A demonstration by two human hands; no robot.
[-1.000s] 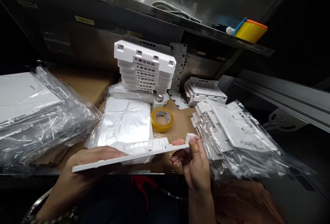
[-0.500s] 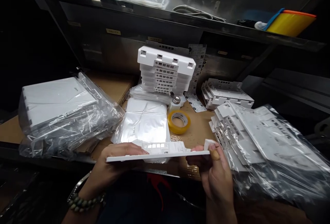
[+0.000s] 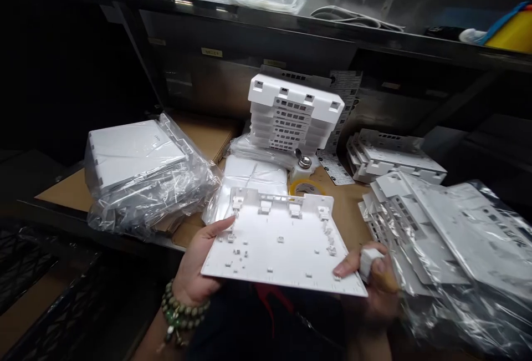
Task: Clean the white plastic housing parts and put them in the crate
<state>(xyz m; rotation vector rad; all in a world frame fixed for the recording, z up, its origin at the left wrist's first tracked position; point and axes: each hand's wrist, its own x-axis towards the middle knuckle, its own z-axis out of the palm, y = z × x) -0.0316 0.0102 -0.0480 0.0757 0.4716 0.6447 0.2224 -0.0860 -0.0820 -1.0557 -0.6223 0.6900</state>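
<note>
Grasping the left edge of the panel [image 3: 286, 250] with the left hand [image 3: 201, 267], with the thumb over the top. Holding the near right corner with the right hand [image 3: 381, 286], with one digit laid on the upper face and a white wad [image 3: 369, 261] pinched in the same grip. Held inner face up, just nearer than the bags [image 3: 257, 173].

Probably best to bear the panel by its rims, without flexing the thin sheet. Better, too, to work lightly around the clips and posts, keeping the wad from snagging.

Seemingly moulded in matt white plastic: flat and four-sided, with a slotted wall along the far edge. Cannot tell whether cloth or paper in the wad.

Beyond, see glossy, flat bags, a ring of amber tape [image 3: 293, 188] partly hidden, and a squat bottle [image 3: 302, 169] with a metal top. Farther off, note a slotted white stack [image 3: 295, 108]. To the left, find crinkled clear film around cases [image 3: 137, 150]; to the right, shinier film over pale plates [image 3: 449, 233].
</note>
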